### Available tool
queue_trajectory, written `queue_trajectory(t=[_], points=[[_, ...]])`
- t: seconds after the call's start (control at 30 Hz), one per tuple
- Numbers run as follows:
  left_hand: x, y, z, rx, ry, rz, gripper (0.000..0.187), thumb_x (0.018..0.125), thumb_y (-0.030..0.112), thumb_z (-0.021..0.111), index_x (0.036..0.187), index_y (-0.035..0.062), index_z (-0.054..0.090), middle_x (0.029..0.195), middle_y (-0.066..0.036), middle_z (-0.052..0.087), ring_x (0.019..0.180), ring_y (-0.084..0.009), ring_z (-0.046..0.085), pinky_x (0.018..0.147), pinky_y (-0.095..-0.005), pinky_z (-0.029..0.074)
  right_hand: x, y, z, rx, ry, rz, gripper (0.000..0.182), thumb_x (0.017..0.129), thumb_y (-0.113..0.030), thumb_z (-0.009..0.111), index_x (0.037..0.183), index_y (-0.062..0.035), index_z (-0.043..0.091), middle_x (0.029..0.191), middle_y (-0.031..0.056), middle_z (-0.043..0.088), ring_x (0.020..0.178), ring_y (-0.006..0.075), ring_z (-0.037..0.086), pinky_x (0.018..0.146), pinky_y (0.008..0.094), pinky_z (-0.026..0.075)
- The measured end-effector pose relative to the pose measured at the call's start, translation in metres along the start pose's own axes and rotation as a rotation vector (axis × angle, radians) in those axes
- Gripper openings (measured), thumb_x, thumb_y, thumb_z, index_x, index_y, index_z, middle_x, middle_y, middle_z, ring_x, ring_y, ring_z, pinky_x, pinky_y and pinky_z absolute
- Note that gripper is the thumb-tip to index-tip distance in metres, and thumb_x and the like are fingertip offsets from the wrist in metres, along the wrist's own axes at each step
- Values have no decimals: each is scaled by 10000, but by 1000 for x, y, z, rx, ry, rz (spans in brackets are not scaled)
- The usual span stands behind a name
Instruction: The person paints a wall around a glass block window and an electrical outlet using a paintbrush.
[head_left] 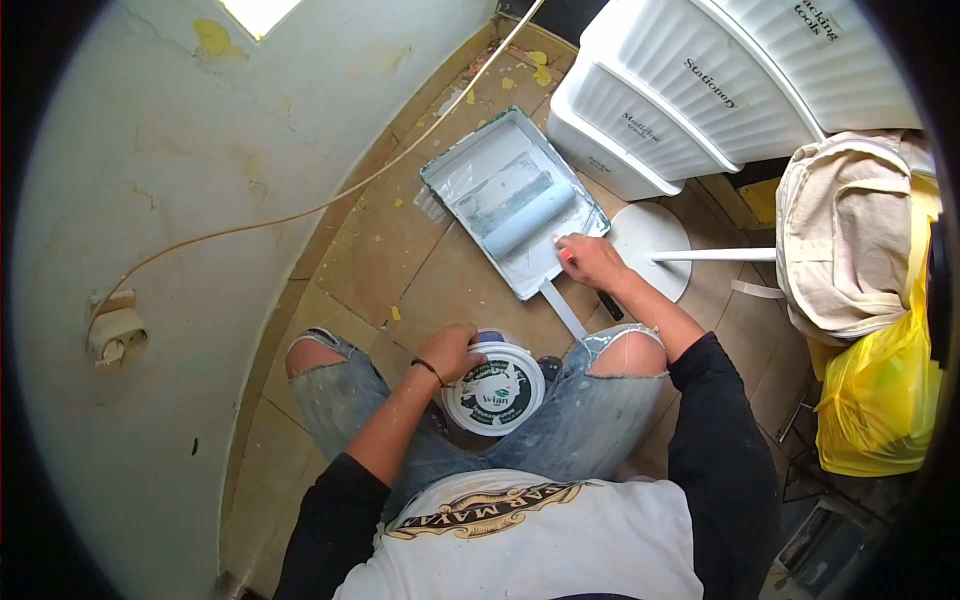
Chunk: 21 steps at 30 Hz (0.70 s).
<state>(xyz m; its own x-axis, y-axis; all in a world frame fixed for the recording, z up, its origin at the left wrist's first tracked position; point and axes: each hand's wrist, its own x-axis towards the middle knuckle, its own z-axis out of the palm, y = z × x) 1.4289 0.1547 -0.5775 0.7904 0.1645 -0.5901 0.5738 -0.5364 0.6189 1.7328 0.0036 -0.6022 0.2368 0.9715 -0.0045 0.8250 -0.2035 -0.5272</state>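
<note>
Paint work seems underway: rectangular, blue-smeared tray point(532, 262) beside the curled right grip point(592, 261), round white-lidded tub point(493, 396) against left grip point(447, 353); cannot tell either hold; next move calls for steadiness.

Remote feed, my tally: two bare hands, left hand point(450, 352) and right hand point(592, 263). One round white plastic tub point(494, 392), green-labelled. One rectangular paint-smeared tray point(488, 147). One pale-blue cylindrical roller point(527, 217). I count four white plastic drawers point(700, 85), one beige fabric bag point(845, 240), one yellow plastic bag point(880, 420), one thin tan cable point(322, 207).
</note>
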Motion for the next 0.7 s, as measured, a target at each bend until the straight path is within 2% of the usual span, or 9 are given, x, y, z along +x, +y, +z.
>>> queue_trajectory(t=[0.03, 0.17, 0.27, 0.3, 0.33, 0.4, 0.53, 0.57, 0.7], points=[[0, -2, -1, -12, -26, -2, 380, 762, 311, 757, 996, 29, 654, 1008, -202, 659, 963, -361, 629, 833, -441, 494, 5, -6, -1, -73, -163, -19, 176, 859, -178, 614, 985, -57, 590, 845, 166, 629, 813, 363, 633, 698, 452, 517], [0, -13, -2, -48, 49, 35, 335, 759, 281, 761, 890, -1, 636, 887, -201, 662, 834, -343, 642, 734, -406, 500, 8, -5, 0, 130, -14, -20, 166, 866, -202, 629, 963, -67, 620, 810, 149, 603, 793, 360, 618, 692, 445, 503], [-4, -32, -10, -103, 51, 27, 327, 758, 280, 765, 877, 4, 639, 858, -191, 661, 787, -314, 643, 697, -390, 499, 5, -11, 8, 160, -54, -116, 158, 866, -188, 633, 975, -74, 623, 807, 146, 595, 790, 361, 613, 688, 443, 499], [-5, -37, -16, -108, 62, 2, 323, 756, 280, 767, 872, 7, 640, 847, -185, 661, 775, -304, 643, 689, -386, 499, 2, -13, 9, 135, -195, -101, 139, 869, -174, 630, 974, -82, 626, 827, 144, 600, 792, 357, 614, 682, 437, 503], [-6, -40, -24, -113, 73, -22, 320, 755, 280, 770, 867, 10, 641, 835, -180, 661, 763, -293, 643, 681, -383, 499, 6, -14, 3, 131, -193, -105, 139, 869, -174, 630, 974, -82, 626, 827, 144, 600, 792, 357, 614, 682, 437, 503], [-8, -50, -39, -100, 111, -39, 327, 759, 285, 776, 878, 10, 644, 824, -169, 664, 755, -283, 645, 680, -379, 504, 10, -16, -3, 150, -139, -95, 146, 860, -147, 618, 996, -94, 623, 866, 145, 607, 805, 361, 616, 692, 444, 506], [-6, -81, -72, -150, 202, -146, 339, 770, 300, 771, 888, 4, 656, 849, -181, 676, 786, -300, 658, 713, -390, 514, 7, 5, 16, -113, -175, -34, 249, 792, -79, 623, 1040, -99, 609, 877, 151, 603, 805, 367, 621, 702, 452, 512], [-2, -89, -83, -181, 254, -162, 341, 766, 307, 769, 883, 4, 665, 858, -196, 679, 809, -328, 664, 736, -404, 516, 9, -1, 16, -153, -243, -178, 282, 781, -78, 629, 1062, -94, 608, 863, 150, 605, 796, 365, 624, 694, 452, 515], [3, -118, -120, -120, 370, -183, 322, 768, 283, 762, 888, 2, 663, 862, -198, 681, 811, -327, 670, 728, -414, 518, 11, -18, 8, 97, -252, -171, 216, 819, -135, 639, 1028, -80, 647, 852, 146, 634, 793, 329, 645, 703, 409, 522]])
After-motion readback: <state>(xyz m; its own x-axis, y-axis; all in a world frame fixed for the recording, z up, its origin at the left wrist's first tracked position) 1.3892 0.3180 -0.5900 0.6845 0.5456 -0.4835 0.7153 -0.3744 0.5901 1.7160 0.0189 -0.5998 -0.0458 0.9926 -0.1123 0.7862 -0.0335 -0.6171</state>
